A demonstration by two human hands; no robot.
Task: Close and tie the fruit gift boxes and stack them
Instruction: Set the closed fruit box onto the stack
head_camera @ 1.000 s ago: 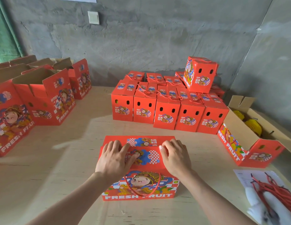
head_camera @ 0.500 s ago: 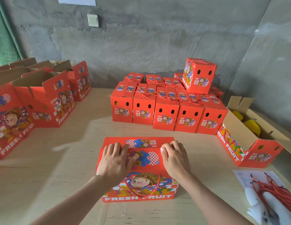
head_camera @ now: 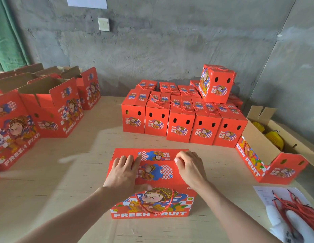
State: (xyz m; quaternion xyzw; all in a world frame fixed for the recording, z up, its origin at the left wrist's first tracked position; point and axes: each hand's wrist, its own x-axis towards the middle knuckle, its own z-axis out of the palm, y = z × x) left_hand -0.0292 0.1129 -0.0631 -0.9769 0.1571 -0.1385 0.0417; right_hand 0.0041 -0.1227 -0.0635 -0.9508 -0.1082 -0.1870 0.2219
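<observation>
Our left hand [head_camera: 123, 174] presses flat, our right hand [head_camera: 189, 167] curls onto the gift box [head_camera: 180, 195] (closed boxes [head_camera: 179, 127] behind it).

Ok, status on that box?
Left hand flat on gift box lid. Right hand curled over flap edge. Cord hangs down front. Nothing in the way.

Two hands [head_camera: 124, 174] [head_camera: 189, 170], five front-row closed boxes [head_camera: 180, 127]

Red fruit box [head_camera: 152, 200] upright, flaps shut, table centre.
</observation>
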